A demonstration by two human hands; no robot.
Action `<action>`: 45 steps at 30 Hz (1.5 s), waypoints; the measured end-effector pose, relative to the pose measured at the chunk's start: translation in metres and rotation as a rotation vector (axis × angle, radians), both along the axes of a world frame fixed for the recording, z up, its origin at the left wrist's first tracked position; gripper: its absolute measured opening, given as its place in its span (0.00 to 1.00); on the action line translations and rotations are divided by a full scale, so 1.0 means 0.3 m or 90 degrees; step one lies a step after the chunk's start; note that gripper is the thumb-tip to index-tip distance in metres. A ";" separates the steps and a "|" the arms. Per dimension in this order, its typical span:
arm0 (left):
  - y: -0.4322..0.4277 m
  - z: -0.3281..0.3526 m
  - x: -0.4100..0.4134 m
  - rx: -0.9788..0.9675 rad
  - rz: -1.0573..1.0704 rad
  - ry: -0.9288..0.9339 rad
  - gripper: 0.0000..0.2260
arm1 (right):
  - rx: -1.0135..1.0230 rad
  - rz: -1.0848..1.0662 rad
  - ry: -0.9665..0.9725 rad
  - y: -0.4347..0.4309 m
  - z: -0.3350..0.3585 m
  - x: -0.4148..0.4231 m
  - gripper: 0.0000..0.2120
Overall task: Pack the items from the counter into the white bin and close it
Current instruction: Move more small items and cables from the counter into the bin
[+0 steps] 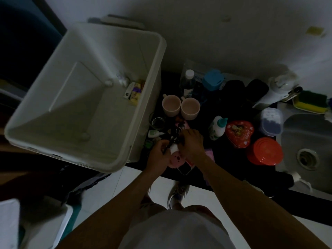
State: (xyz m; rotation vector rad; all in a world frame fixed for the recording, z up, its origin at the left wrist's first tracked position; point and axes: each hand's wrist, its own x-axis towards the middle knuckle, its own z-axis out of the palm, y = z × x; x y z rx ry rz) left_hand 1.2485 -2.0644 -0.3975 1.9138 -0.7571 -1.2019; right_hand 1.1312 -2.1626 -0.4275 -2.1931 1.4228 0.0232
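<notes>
The white bin (143,97) stands open at the left of the dark counter, holding a few small packets (133,92) near its far right corner. Both hands meet at the counter's front edge, just right of the bin. My left hand (159,153) grips a small pink round item (175,159) together with a thin dark object. My right hand (191,142) closes over small items there, with dark keys or a clip (175,133) and a small white piece (173,148) between the hands. What exactly the right hand grips is hidden.
Two pink mugs (180,106), a dark bottle (187,85), a blue-capped container (213,79), a white lotion bottle (217,128), a red heart tin (239,133), an orange lidded bowl (265,150) and a clear tub (271,121) crowd the counter. A sink (309,151) lies right.
</notes>
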 end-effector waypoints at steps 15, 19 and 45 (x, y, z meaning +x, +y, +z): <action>0.057 -0.024 0.089 0.020 0.092 0.011 0.17 | 0.013 0.257 -0.075 0.010 0.047 0.186 0.10; 0.058 -0.025 0.093 -0.018 0.065 -0.020 0.16 | -0.029 0.281 0.037 0.018 0.034 0.219 0.15; -0.013 -0.105 0.090 0.146 -0.244 -0.374 0.23 | -0.045 -0.006 -0.258 0.071 0.035 0.067 0.04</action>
